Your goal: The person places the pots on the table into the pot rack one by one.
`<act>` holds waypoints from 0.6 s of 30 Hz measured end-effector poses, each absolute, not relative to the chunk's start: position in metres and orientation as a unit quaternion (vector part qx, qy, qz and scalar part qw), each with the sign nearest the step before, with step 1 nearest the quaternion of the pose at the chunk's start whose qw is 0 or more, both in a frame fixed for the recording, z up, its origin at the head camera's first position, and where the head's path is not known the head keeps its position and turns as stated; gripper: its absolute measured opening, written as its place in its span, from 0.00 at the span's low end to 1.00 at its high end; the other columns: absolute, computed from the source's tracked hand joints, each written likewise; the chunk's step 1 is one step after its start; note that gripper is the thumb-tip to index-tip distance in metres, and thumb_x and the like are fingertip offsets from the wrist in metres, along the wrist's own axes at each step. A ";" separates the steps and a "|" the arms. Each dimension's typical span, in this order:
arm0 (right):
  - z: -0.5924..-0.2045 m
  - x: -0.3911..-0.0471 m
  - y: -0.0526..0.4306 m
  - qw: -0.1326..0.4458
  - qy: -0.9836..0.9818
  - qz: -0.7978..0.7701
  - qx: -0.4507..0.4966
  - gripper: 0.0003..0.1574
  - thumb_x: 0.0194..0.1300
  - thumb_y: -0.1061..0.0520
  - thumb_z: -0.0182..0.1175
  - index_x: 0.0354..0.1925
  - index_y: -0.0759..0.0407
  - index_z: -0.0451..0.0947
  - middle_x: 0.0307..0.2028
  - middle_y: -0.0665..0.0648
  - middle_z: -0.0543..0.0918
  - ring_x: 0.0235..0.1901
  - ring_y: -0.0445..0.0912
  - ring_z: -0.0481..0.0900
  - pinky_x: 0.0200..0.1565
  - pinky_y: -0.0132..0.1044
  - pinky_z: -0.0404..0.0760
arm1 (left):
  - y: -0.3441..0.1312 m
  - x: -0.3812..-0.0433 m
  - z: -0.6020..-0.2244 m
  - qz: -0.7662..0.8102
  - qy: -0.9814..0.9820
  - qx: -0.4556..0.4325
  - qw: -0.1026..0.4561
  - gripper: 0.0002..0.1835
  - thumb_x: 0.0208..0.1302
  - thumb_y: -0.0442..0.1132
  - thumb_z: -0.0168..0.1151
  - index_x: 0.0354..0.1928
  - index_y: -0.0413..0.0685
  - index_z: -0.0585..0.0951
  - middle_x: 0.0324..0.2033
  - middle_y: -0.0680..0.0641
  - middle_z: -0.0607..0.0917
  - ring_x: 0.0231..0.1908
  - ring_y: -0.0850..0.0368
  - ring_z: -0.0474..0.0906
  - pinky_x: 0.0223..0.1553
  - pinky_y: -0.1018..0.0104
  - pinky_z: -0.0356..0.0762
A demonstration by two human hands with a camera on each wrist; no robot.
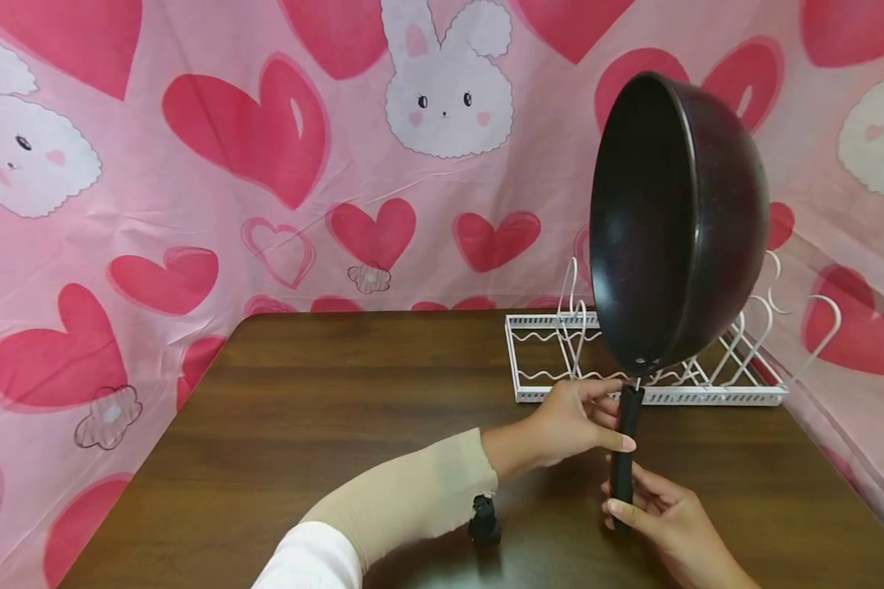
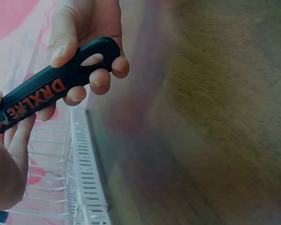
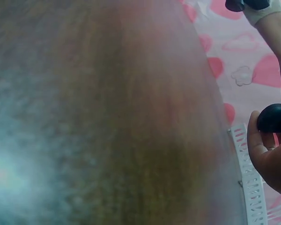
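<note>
A deep dark wok [image 1: 729, 204] is held up on its side in the head view, its black inside facing left and its handle pointing down. My left hand [image 1: 570, 421] grips the upper part of the black handle [image 1: 624, 470], just below the bowl, thumb in front. Lower down, my right hand [image 1: 670, 519] holds the handle's end with thumb and curled fingers. Orange lettering and a hanging hole show on the handle [image 2: 40, 93] in the left wrist view. The right wrist view catches only the rounded handle end [image 3: 274, 118] within my right hand [image 3: 271, 164].
A white wire rack [image 1: 714, 399] with upright loops and curved hooks stands behind the hands, partly hidden by the wok. It sits on the brown wooden table [image 1: 339, 409]. A pink cloth [image 1: 265, 147] with hearts and rabbits hangs around the back and sides.
</note>
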State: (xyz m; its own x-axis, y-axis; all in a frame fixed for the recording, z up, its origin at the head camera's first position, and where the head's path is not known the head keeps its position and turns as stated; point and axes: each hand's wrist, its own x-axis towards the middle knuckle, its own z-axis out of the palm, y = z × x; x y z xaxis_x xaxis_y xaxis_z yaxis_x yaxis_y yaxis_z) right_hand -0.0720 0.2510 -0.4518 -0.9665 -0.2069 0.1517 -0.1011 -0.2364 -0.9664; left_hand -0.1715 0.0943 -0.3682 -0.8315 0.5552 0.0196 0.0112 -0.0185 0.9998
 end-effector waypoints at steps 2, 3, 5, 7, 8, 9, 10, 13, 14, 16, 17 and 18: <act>-0.454 -0.072 0.251 0.036 0.615 -0.777 -0.127 0.34 0.64 0.79 0.53 0.55 0.47 0.81 0.43 0.59 0.86 0.39 0.46 0.85 0.37 0.40 0.85 | 0.093 -0.171 -0.372 0.688 0.667 0.205 0.202 0.38 0.44 0.17 0.72 0.62 0.42 0.77 0.30 0.53 0.85 0.30 0.65 0.83 0.29 0.68 0.82; -0.455 -0.072 0.251 0.037 0.615 -0.777 -0.131 0.34 0.63 0.79 0.53 0.56 0.47 0.81 0.43 0.59 0.86 0.40 0.46 0.85 0.37 0.40 0.85 | 0.093 -0.171 -0.374 0.691 0.664 0.202 0.203 0.39 0.44 0.17 0.72 0.62 0.41 0.77 0.30 0.53 0.85 0.30 0.65 0.83 0.29 0.69 0.82; -0.458 -0.071 0.252 0.040 0.614 -0.776 -0.142 0.34 0.63 0.79 0.53 0.56 0.48 0.80 0.42 0.60 0.86 0.40 0.46 0.85 0.36 0.40 0.85 | 0.092 -0.170 -0.378 0.696 0.660 0.197 0.204 0.39 0.44 0.16 0.72 0.62 0.41 0.76 0.29 0.53 0.85 0.30 0.65 0.83 0.30 0.69 0.82; -0.460 -0.071 0.252 0.047 0.615 -0.773 -0.151 0.35 0.63 0.79 0.53 0.57 0.47 0.80 0.42 0.60 0.86 0.40 0.45 0.85 0.36 0.40 0.85 | 0.091 -0.169 -0.382 0.698 0.659 0.192 0.203 0.39 0.43 0.16 0.72 0.62 0.42 0.77 0.29 0.53 0.85 0.30 0.66 0.82 0.31 0.70 0.82; -0.461 -0.071 0.252 0.051 0.617 -0.771 -0.153 0.35 0.63 0.79 0.53 0.57 0.46 0.80 0.41 0.60 0.86 0.41 0.45 0.85 0.36 0.40 0.85 | 0.090 -0.169 -0.385 0.701 0.657 0.191 0.203 0.39 0.43 0.16 0.71 0.62 0.42 0.77 0.29 0.53 0.85 0.29 0.66 0.82 0.31 0.70 0.82; -0.462 -0.071 0.252 0.056 0.620 -0.768 -0.153 0.35 0.63 0.79 0.54 0.56 0.45 0.80 0.41 0.60 0.86 0.41 0.45 0.85 0.36 0.40 0.85 | 0.089 -0.169 -0.387 0.702 0.655 0.190 0.202 0.39 0.43 0.15 0.71 0.62 0.41 0.77 0.28 0.53 0.84 0.29 0.66 0.82 0.32 0.70 0.82; -0.463 -0.071 0.252 0.060 0.627 -0.763 -0.149 0.35 0.63 0.78 0.54 0.56 0.43 0.80 0.41 0.60 0.87 0.41 0.45 0.85 0.37 0.39 0.85 | 0.089 -0.169 -0.389 0.703 0.655 0.190 0.201 0.39 0.43 0.15 0.71 0.62 0.41 0.77 0.28 0.52 0.85 0.29 0.65 0.82 0.32 0.70 0.82; -0.464 -0.072 0.251 0.066 0.653 -0.744 -0.124 0.33 0.63 0.76 0.57 0.54 0.41 0.80 0.41 0.58 0.87 0.42 0.45 0.85 0.38 0.36 0.84 | 0.087 -0.170 -0.395 0.706 0.652 0.190 0.199 0.38 0.43 0.14 0.70 0.61 0.38 0.76 0.29 0.50 0.85 0.30 0.64 0.83 0.33 0.70 0.82; -0.464 -0.072 0.250 0.066 0.661 -0.739 -0.115 0.32 0.62 0.75 0.58 0.54 0.44 0.80 0.42 0.57 0.87 0.42 0.45 0.85 0.39 0.36 0.84 | 0.086 -0.171 -0.397 0.707 0.652 0.191 0.198 0.38 0.43 0.14 0.70 0.61 0.36 0.76 0.29 0.48 0.86 0.30 0.64 0.83 0.34 0.70 0.82; -0.464 -0.072 0.248 0.062 0.676 -0.728 -0.099 0.27 0.61 0.74 0.60 0.56 0.54 0.80 0.42 0.57 0.87 0.42 0.45 0.85 0.39 0.35 0.84 | 0.085 -0.172 -0.400 0.705 0.654 0.189 0.197 0.38 0.42 0.14 0.70 0.61 0.35 0.76 0.30 0.47 0.86 0.30 0.63 0.83 0.34 0.70 0.82; -0.464 -0.073 0.246 0.060 0.680 -0.725 -0.093 0.26 0.60 0.74 0.61 0.56 0.60 0.79 0.42 0.56 0.87 0.42 0.45 0.85 0.39 0.35 0.84 | 0.085 -0.172 -0.402 0.706 0.654 0.186 0.197 0.38 0.42 0.14 0.70 0.61 0.34 0.76 0.30 0.47 0.86 0.30 0.63 0.84 0.34 0.70 0.82; -0.464 -0.073 0.244 0.059 0.684 -0.721 -0.089 0.25 0.60 0.74 0.62 0.56 0.68 0.78 0.41 0.56 0.87 0.41 0.45 0.85 0.39 0.35 0.84 | 0.084 -0.172 -0.403 0.705 0.657 0.183 0.197 0.38 0.42 0.14 0.70 0.61 0.33 0.75 0.30 0.46 0.86 0.30 0.62 0.84 0.34 0.70 0.82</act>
State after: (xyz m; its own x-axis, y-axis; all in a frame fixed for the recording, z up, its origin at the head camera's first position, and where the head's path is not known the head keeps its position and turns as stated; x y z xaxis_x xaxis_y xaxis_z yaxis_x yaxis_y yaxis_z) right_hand -0.0727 0.2443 -0.4644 -0.9774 -0.2058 0.0474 -0.0365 -0.0563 -0.9977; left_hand -0.1724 0.0839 -0.4035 -0.8551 0.5185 -0.0001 -0.0367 -0.0604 0.9975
